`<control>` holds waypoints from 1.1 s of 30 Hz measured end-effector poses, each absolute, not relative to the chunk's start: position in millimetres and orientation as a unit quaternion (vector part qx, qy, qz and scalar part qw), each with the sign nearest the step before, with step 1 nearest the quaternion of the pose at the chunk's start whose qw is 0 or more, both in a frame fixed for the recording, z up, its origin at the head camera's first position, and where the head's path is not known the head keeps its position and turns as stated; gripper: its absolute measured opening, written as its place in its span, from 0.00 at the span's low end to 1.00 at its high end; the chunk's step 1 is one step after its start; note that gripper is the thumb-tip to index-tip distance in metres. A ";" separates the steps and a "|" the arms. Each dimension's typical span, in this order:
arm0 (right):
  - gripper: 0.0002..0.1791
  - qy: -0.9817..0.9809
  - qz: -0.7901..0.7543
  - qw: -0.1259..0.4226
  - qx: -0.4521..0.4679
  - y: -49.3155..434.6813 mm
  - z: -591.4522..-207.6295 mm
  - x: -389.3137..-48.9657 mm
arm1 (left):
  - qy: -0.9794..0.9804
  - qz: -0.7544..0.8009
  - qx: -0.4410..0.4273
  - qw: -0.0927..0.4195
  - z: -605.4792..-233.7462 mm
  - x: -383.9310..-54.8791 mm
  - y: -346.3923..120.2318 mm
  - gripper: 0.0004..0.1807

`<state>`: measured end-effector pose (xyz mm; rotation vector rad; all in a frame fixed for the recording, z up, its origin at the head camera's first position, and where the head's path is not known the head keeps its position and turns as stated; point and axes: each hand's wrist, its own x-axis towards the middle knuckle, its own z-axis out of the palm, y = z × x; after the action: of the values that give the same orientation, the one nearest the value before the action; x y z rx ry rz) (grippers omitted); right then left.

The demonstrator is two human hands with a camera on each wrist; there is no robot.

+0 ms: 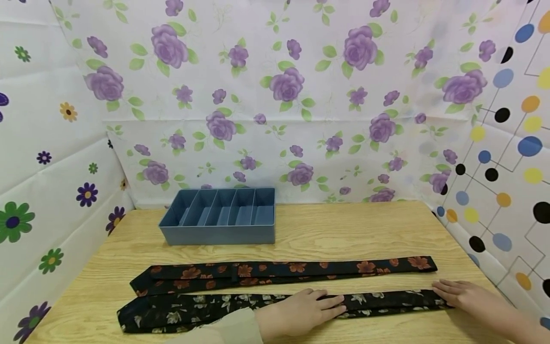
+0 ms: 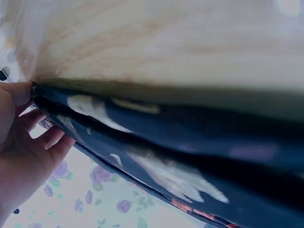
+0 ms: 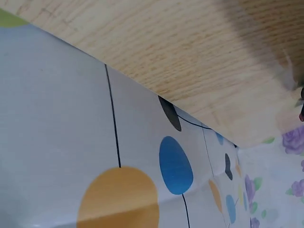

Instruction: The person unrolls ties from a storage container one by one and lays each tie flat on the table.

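Observation:
On the wooden table, a black necktie with pale flowers (image 1: 189, 308) lies lengthwise, its wide pointed end to the left. My left hand (image 1: 302, 311) rests palm down across its middle, fingers extended to the right. At the tie's narrow right end, my right hand (image 1: 466, 295) touches the fabric with fairly straight fingers. The left wrist view shows that right hand (image 2: 28, 147) with thumb and fingers on either side of the tie's tip. Just behind lies a second dark necktie with orange-red flowers (image 1: 296, 270), roughly parallel.
A blue-grey box divided into several compartments (image 1: 219, 235) stands at the back left of the table (image 1: 343, 234). Flower-patterned sheets (image 1: 266, 157) hang behind and on the left. A dotted sheet (image 1: 515, 191) borders the right edge.

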<state>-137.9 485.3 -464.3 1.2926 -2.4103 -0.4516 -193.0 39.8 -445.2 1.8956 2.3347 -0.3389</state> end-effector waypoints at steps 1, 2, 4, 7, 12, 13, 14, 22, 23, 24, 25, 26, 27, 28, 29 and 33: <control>0.29 -0.854 -0.164 0.195 0.454 484.5 -466.6 -137.0 | 0.771 -0.110 0.625 0.057 -445.3 -193.0 38.6 0.34; 0.29 -0.851 -0.175 0.203 0.452 483.3 -468.3 -136.3 | 0.771 -0.109 0.625 0.055 -445.2 -192.8 37.2 0.34; 0.30 -0.852 -0.182 0.202 0.447 480.9 -469.7 -134.2 | 0.772 -0.104 0.624 0.057 -444.9 -192.3 34.2 0.32; 0.35 -0.865 -0.175 0.187 0.431 479.0 -471.8 -130.6 | 0.774 -0.096 0.622 0.061 -444.2 -191.9 30.6 0.32; 0.51 -0.902 -0.130 0.155 0.382 475.2 -481.8 -118.9 | 0.773 -0.098 0.624 0.058 -443.7 -192.0 28.9 0.32; 0.53 -0.905 -0.126 0.156 0.375 474.9 -484.3 -116.2 | 0.773 -0.100 0.624 0.056 -444.0 -192.1 29.0 0.32; 0.55 -0.906 -0.129 0.161 0.370 475.0 -486.8 -113.7 | 0.772 -0.102 0.625 0.054 -444.3 -192.1 29.1 0.32; 0.58 -0.927 -0.112 0.138 0.329 479.1 -493.4 -106.5 | 0.770 -0.110 0.628 0.034 -447.2 -192.5 26.9 0.32; 0.56 -0.932 -0.109 0.132 0.318 480.3 -493.1 -106.5 | 0.770 -0.108 0.628 0.032 -447.7 -192.5 26.4 0.32; 0.55 -0.937 -0.107 0.122 0.309 481.6 -492.5 -106.8 | 0.770 -0.109 0.629 0.030 -448.3 -192.5 26.0 0.32; 0.54 -0.940 -0.106 0.117 0.303 483.1 -491.9 -107.0 | 0.769 -0.106 0.629 0.029 -449.1 -192.5 25.6 0.32; 0.53 -0.941 -0.105 0.115 0.300 484.8 -491.5 -107.6 | 0.769 -0.104 0.629 0.029 -449.8 -192.7 25.6 0.33; 0.53 -0.941 -0.109 0.117 0.297 486.2 -491.1 -108.0 | 0.770 -0.103 0.629 0.032 -450.6 -192.9 25.5 0.33; 0.52 -0.944 -0.107 0.111 0.293 487.6 -490.8 -108.6 | 0.770 -0.101 0.629 0.034 -451.3 -193.0 25.6 0.34; 0.49 -0.949 -0.099 0.093 0.286 488.5 -490.0 -109.2 | 0.771 -0.099 0.628 0.039 -451.5 -193.1 25.5 0.35; 0.35 -0.973 -0.007 -0.043 0.226 487.5 -482.1 -118.5 | 0.776 -0.094 0.620 0.069 -452.9 -194.4 24.9 0.38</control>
<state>-118.5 487.5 -482.1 0.7298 -3.1448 -0.0220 -194.4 24.9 -452.9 1.8657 2.3374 -0.2841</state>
